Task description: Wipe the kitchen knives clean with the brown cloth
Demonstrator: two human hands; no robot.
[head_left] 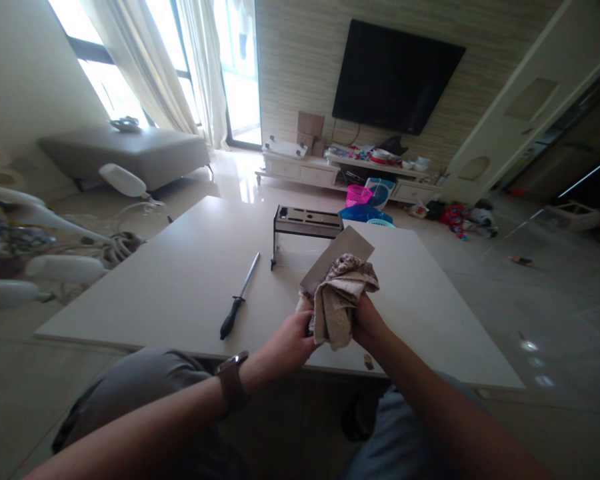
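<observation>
Over the front part of the white table I hold a cleaver, its broad blade tilted up and away from me. My left hand is closed round its handle, of which only a dark bit shows. A beige and brown cloth is bunched against the blade. My right hand grips that cloth from the right, its fingers mostly hidden behind the folds. To the left lies a honing steel with a black handle. Behind the blade stands a knife block with slots in its top.
A small sticker or scrap is at the table's near edge. Past the far edge are a pink basket and blue plastic items. White chairs stand close on the left. A cluttered TV cabinet lines the wall.
</observation>
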